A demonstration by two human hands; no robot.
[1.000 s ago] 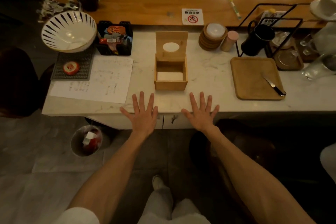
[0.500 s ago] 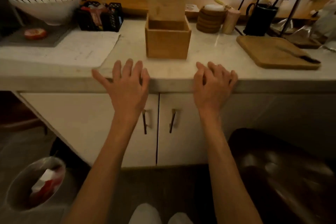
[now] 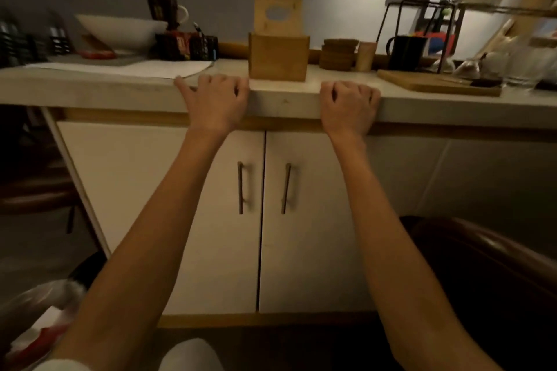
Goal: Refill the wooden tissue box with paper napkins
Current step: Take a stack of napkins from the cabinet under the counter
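Two hands show in the head view, you say; how do they lie? asks the listener.

Describer: The view is from low down, facing a white cabinet. The left hand [image 3: 215, 99] and the right hand [image 3: 349, 102] both hook over the front edge of the pale countertop [image 3: 286, 98], fingers curled on top, the left thumb stretched sideways. Neither holds a napkin.

Listener: And the box to refill?

Describer: The wooden tissue box [image 3: 277, 62] stands on the countertop just behind the hands and between them. Its lid [image 3: 277, 13] is tipped upright and has an oval slot. The inside is hidden from this angle. No paper napkins are visible; my guess is they sit behind the two cabinet doors [image 3: 211, 220] below, whose handles [image 3: 240, 187] show between the forearms.

Listener: What could go wrong?

Describer: A door pulled open quickly could strike the person's leg [image 3: 190, 354], which is close in front. A hand rising with a stack could knock the box, which is near the edge, or clap the lid shut. A loose sheet of paper [image 3: 135, 68] just beside the left thumb could be dragged off.
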